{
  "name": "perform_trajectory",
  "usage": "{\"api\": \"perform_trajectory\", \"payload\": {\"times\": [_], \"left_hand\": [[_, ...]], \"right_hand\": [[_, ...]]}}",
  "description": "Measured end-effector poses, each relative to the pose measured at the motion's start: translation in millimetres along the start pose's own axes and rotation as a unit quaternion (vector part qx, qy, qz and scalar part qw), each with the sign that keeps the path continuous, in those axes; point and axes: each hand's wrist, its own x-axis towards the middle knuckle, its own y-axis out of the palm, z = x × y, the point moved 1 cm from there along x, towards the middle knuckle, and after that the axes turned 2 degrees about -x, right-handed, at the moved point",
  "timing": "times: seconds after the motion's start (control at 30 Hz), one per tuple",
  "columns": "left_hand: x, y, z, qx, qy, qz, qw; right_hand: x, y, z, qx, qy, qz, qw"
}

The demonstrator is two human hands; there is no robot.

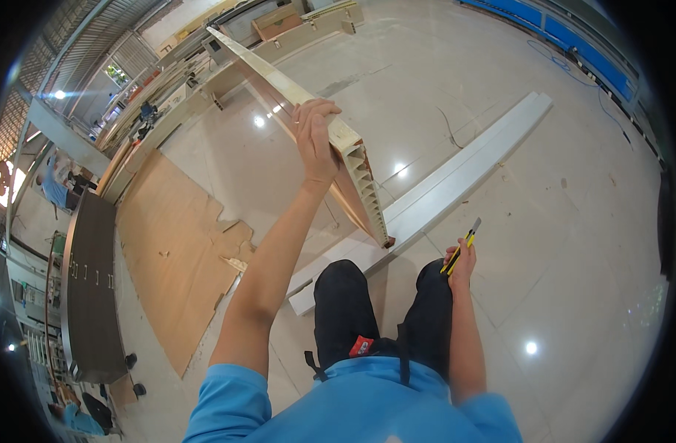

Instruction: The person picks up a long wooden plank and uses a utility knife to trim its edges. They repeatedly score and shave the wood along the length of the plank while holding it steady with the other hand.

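Note:
My left hand grips the upper edge of a long hollow-core panel near its close end. The panel stands on edge, its ribbed hollow cells showing at the cut end, and stretches away to the far left. Its lower corner meets or hangs just over long white boards lying on the floor; I cannot tell which. In my right hand, held beside my right knee, is a yellow and black utility knife with its blade pointing up and away from me.
A torn brown sheet lies on the floor at left, beside a dark cabinet with handles. Long boards on benches stand at the far left. A blue-sided bench runs along the far right. Two other people in blue are at the left edge.

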Motion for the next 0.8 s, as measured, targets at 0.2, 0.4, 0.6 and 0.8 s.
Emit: {"api": "perform_trajectory", "payload": {"times": [0.2,0.4,0.6,0.8], "left_hand": [[0.3,-0.1,1.1,-0.001,0.001,0.001,1.000],[-0.3,0.0,2.4,0.002,0.001,0.000,1.000],[-0.9,0.2,2.4,-0.004,-0.004,-0.001,1.000],[-1.3,-0.3,2.9,0.006,-0.005,0.009,1.000]], "right_hand": [[1.2,-1.0,-1.1,0.004,-0.002,0.004,1.000],[1.1,-1.5,-2.0,0.005,-0.003,0.010,1.000],[1.5,-2.1,-4.7,0.004,-0.010,0.015,1.000],[0.9,-2.3,-4.6,-0.002,-0.013,0.018,1.000]]}}
